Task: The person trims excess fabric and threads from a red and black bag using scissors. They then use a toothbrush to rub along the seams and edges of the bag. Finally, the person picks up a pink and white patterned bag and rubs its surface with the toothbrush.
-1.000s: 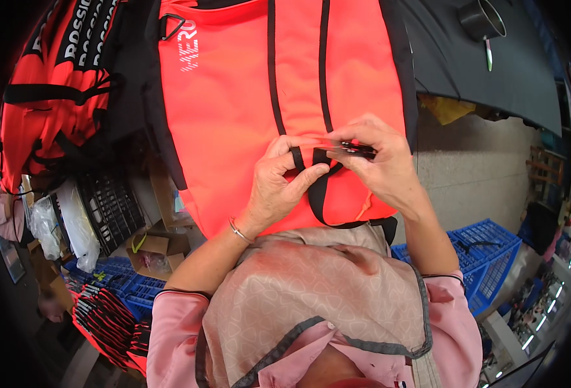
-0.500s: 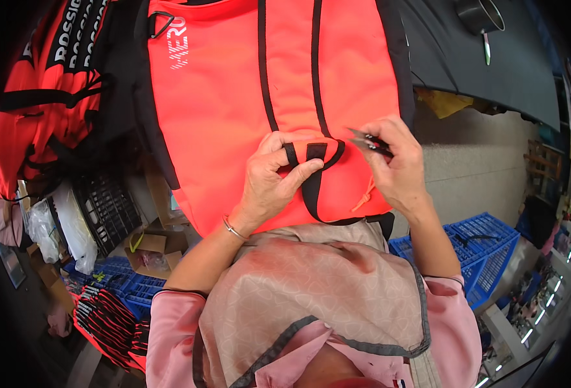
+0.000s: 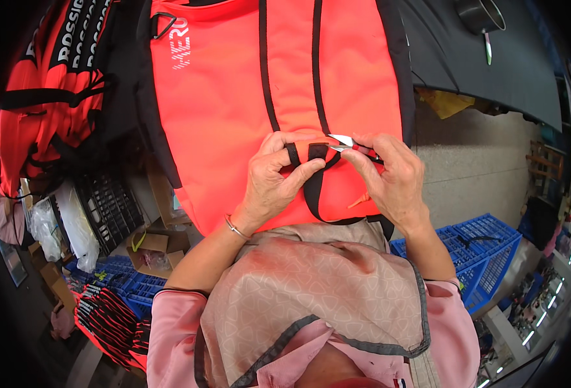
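Note:
A bright orange-red bag [image 3: 214,116] with black side panels and two black lengthwise stripes lies in front of me, its near end against my body. My left hand [image 3: 275,171] is closed on a black webbing strap [image 3: 317,151] at the bag's near end, pinching it between thumb and fingers. In my right hand [image 3: 395,174] is a pair of thread snips [image 3: 343,141], blades parted and pointing left. Their tips are at the strap's edge, right beside my left fingertips. An orange cord end [image 3: 359,200] hangs below my right hand.
More orange and black bags [image 3: 52,123] are heaped at the left. A dark table [image 3: 492,77] at the upper right bears a metal pot [image 3: 481,16]. Blue plastic crates [image 3: 486,242] stand at the lower right, an open cardboard box [image 3: 159,249] at the lower left.
My right hand has brought the snips left to the strap, and their blades now show spread apart. My left hand keeps its hold in nearly the same place.

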The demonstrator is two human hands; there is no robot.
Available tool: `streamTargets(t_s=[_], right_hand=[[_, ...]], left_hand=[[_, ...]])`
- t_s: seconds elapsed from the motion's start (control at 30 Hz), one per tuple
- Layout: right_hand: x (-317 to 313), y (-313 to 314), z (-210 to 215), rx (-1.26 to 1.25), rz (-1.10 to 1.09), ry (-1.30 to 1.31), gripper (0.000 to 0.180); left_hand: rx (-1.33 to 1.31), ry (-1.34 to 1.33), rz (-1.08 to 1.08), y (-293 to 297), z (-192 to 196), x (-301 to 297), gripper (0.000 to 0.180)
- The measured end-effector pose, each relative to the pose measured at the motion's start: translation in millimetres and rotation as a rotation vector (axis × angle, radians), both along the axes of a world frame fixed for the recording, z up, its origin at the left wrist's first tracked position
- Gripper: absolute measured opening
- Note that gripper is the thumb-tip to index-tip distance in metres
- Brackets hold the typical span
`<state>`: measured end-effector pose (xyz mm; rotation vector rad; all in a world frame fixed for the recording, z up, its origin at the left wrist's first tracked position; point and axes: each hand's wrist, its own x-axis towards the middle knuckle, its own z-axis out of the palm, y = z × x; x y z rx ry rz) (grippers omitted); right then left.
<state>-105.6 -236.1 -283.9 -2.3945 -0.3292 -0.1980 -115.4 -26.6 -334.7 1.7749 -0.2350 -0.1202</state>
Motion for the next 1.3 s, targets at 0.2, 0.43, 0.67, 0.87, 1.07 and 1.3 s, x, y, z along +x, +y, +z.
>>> streamTargets(t_s=[0.2,0.43,0.67,0.87,1.07,1.3], right_hand=[[1,1,-2,-0.008,0.003,-0.012,0.024],[3,2,-2,-0.020,0.006,-0.024,0.023],[1,5,-9,0.145,-0.053,0.127,0.026],[2,9,-8,0.238,-0.077,0.250,0.026],[5,11,-5,0.406,-0.108,0.439,0.022],[10,14,-1,0.578,-0.123,0.571,0.021]], left_hand=[[0.019,0.004,-0.007,0,5,1,0.021],[0.029,-0.001,0.003,0,5,1,0.021],[-0.001,0.065,-0.011,1,7,3,0.022],[-0.072,0.092,0.041,-1,6,2,0.021],[-0.085,0.140,0.048,1,8,3,0.021],[-0.209,0.210,0.051,2,4,5,0.020]])
